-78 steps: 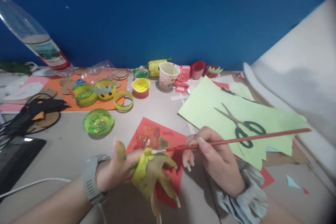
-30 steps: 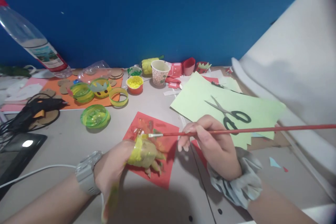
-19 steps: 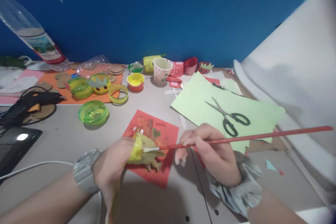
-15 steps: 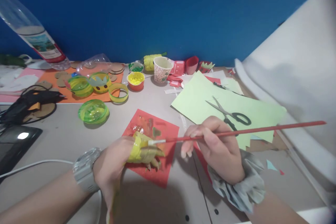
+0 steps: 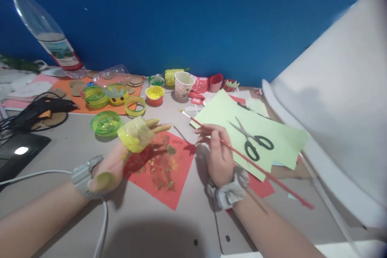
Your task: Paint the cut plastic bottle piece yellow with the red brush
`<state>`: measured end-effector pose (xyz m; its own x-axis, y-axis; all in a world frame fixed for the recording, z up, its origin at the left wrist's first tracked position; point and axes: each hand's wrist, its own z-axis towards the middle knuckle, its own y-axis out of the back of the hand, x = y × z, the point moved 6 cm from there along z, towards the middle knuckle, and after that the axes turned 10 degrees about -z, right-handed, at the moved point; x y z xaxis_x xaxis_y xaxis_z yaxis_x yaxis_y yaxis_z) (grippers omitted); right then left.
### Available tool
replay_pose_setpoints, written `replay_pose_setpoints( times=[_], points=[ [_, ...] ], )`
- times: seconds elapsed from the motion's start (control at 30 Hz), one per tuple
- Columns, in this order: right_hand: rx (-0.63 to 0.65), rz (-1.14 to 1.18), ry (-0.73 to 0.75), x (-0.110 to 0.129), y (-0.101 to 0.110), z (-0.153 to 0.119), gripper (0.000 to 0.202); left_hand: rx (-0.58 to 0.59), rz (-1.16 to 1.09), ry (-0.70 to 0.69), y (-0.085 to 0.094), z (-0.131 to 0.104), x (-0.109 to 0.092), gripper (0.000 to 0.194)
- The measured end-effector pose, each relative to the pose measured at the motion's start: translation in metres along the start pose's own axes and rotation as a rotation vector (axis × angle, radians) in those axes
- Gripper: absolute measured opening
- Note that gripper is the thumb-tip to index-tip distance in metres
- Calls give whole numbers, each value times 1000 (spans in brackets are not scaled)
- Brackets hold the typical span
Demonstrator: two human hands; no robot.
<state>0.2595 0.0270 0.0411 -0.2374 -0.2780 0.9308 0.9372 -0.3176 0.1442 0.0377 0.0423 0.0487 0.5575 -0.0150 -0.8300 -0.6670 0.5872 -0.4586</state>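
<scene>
A ring of clear plastic (image 5: 132, 140), partly coated in yellow paint, sits around the fingers of my left hand (image 5: 111, 171). The paint-stained fingers reach out through it, stretched to the right above a red paper sheet (image 5: 180, 185) smeared with paint. In my right hand (image 5: 220, 155) is a thin red paintbrush (image 5: 256, 166), gripped near its front, with its yellowed bristles pointing up and left. The brush tip is apart from the ring. Behind stands a red-sided paper cup of yellow paint (image 5: 155, 96).
Scissors (image 5: 252, 139) lie on light green paper (image 5: 287, 141) at the right. A patterned paper cup (image 5: 183, 88), green plastic bowl (image 5: 106, 124) and yellow-green ring (image 5: 135, 107) stand further back. To the left are a bottle (image 5: 57, 46), glue gun (image 5: 45, 107) and cable (image 5: 104, 225).
My left hand has lifted and turned with the ring, uncovering more red paper. My right hand has drawn the brush away from the ring and tilted its tip up towards the cups.
</scene>
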Motion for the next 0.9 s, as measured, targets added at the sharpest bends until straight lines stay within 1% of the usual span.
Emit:
replay_pose_setpoints(
  times=[0.07, 0.1, 0.13, 0.2, 0.27, 0.3, 0.33, 0.4, 0.47, 0.53, 0.67, 0.77, 0.83, 0.9],
  points=[
    [42, -24, 19, -1, -7, -3, 24, 45, 132, -95, 0, -1, -1, 102],
    [55, -34, 28, 0, -10, -3, 24, 62, 189, -109, 1, -1, 2, 103],
    [58, -43, 36, 3, -12, 0, 23, 49, 208, -101, 4, -1, 7, 100],
    [53, -60, 56, 11, -17, 11, 21, 75, 232, -82, 6, 1, 18, 94],
    [70, -93, 92, 23, -25, 30, 22, 162, 236, -159, 3, 6, 22, 99],
    [88, -120, 117, 30, -30, 41, 23, 233, 262, -186, 0, 9, 24, 103],
    [113, -155, 144, 36, -37, 52, 25, 311, 314, -222, -4, 11, 25, 106],
    [165, -234, 190, 43, -52, 74, 26, 406, 434, -263, -8, 15, 27, 110],
    [215, -312, 206, 41, -69, 93, 25, 420, 502, -284, -8, 18, 26, 109],
    [242, -373, 195, 34, -86, 106, 26, 416, 507, -286, -8, 18, 22, 107],
    [246, -411, 150, 15, -109, 119, 31, 418, 556, -250, -8, 18, 12, 101],
    [219, -390, 116, 11, -111, 119, 29, 415, 569, -251, -8, 18, 8, 98],
    [171, -356, 94, 13, -102, 115, 27, 410, 530, -284, -9, 18, 8, 96],
    [101, -301, 68, 18, -87, 104, 27, 364, 463, -321, -8, 18, 9, 90]
  ],
)
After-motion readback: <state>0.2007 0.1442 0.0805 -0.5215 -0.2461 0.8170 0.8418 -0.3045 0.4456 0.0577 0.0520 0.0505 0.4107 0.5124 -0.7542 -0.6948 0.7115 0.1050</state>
